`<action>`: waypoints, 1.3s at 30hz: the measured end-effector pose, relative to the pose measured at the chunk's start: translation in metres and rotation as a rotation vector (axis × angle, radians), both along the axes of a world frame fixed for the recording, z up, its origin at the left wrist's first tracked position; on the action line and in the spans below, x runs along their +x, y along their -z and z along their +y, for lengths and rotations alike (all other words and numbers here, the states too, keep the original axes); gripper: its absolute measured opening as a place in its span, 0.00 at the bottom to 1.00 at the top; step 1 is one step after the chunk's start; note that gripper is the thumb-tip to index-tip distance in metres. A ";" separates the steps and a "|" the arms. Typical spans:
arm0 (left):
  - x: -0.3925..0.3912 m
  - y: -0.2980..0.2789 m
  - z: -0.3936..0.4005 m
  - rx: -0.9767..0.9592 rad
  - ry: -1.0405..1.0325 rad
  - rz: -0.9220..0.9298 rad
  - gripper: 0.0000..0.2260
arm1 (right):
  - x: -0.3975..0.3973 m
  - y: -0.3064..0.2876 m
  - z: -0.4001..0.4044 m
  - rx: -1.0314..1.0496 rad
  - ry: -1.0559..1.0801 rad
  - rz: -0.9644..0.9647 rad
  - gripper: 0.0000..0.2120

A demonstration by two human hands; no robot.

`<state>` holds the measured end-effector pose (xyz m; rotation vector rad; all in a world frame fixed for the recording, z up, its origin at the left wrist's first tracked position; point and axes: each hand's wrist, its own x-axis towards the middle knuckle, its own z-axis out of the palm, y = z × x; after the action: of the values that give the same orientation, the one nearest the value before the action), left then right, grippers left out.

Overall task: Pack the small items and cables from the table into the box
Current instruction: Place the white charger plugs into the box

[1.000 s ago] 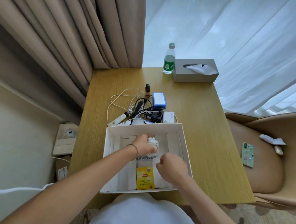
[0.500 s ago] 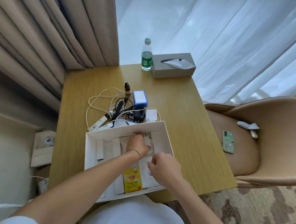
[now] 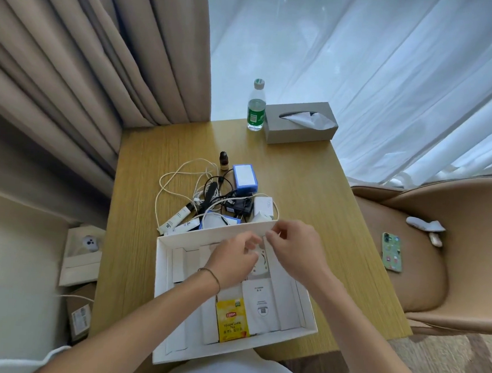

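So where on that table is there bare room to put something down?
Bare wood lies right of the white box, toward the chair, and between the cable pile and the tissue box. It is crowded just behind the box.

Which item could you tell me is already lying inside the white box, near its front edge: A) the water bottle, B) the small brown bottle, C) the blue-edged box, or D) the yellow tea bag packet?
D: the yellow tea bag packet lies inside the white box near its front edge, while the other three stand on the table beyond it.
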<state>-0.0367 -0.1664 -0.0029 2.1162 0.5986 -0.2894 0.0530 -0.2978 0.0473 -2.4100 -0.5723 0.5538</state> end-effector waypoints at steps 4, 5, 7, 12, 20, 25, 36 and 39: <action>-0.005 -0.025 0.021 0.088 0.068 -0.171 0.11 | 0.040 -0.012 0.027 0.012 0.042 -0.006 0.10; -0.005 -0.029 0.027 0.110 0.077 -0.199 0.11 | 0.050 -0.011 0.035 -0.024 0.024 0.013 0.08; -0.004 -0.035 0.040 0.147 0.076 -0.249 0.11 | 0.069 -0.004 0.051 -0.155 -0.053 0.030 0.07; 0.003 -0.038 0.067 0.178 0.075 -0.280 0.11 | 0.103 0.035 0.090 -0.547 -0.276 0.006 0.08; 0.015 -0.029 0.094 0.176 0.062 -0.250 0.11 | 0.111 0.082 0.108 -0.768 -0.551 -0.097 0.12; 0.021 -0.023 0.097 0.154 0.076 -0.219 0.11 | 0.113 0.094 0.103 -0.702 -0.552 -0.119 0.08; 0.070 0.007 0.082 0.184 0.189 -0.056 0.13 | 0.120 0.054 0.036 0.245 0.228 0.391 0.11; 0.091 0.018 0.071 0.285 0.295 0.008 0.13 | 0.108 0.042 0.012 0.506 0.456 0.459 0.11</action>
<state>0.0546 -0.0950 -0.0207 2.4831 0.3448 -0.3954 0.1615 -0.2861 0.0054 -1.7678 0.0429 0.6386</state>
